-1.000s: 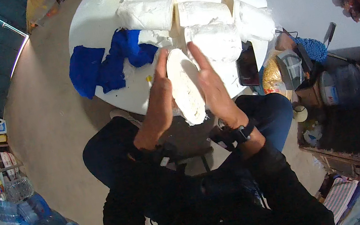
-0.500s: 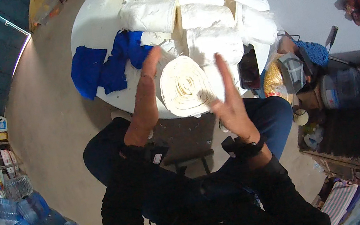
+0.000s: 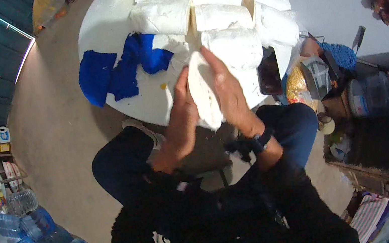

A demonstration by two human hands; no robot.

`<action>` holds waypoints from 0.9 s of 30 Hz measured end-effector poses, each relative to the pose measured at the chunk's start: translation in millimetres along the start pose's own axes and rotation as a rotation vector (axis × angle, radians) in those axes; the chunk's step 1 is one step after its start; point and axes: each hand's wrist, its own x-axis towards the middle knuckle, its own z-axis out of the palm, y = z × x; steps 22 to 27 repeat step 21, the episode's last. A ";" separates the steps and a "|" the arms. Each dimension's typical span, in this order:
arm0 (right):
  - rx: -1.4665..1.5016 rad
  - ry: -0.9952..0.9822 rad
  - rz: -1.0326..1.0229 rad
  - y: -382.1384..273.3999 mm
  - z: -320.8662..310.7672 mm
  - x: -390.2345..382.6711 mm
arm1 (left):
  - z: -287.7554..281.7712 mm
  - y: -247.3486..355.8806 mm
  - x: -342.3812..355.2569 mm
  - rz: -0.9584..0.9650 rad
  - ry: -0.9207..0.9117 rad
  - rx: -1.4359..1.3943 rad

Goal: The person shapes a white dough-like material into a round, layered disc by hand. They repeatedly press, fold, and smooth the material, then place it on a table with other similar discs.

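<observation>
A white roll of thin layered material (image 3: 204, 92) stands between my two palms above the near edge of the round white table. Its end faces up, squeezed to a long narrow oval; whether it is cloth I cannot tell. My left hand (image 3: 183, 120) presses along its left side with the fingers held together. From the right, my right hand (image 3: 232, 97) presses flat against the other side, fingers pointing away from me. Beyond the hands, several similar white bundles (image 3: 230, 44) lie in rows on the table (image 3: 139, 111). Torn blue pieces (image 3: 118, 75) lie left of them.
A dark phone (image 3: 269, 71) lies at the table's right edge. Farther right are a bag of yellow grains (image 3: 297, 86) and a large clear water jug (image 3: 378, 92). Several empty plastic bottles (image 3: 53, 240) stand at the lower left. My knees flank the table's near edge.
My hands were apart on either side of the wide round roll. They have come together and squeezed it into a narrow oval.
</observation>
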 end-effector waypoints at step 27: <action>0.000 0.214 0.099 21.4 14.1 -10.0 | 21.2 2.8 16.1 -0.047 -0.023 -0.161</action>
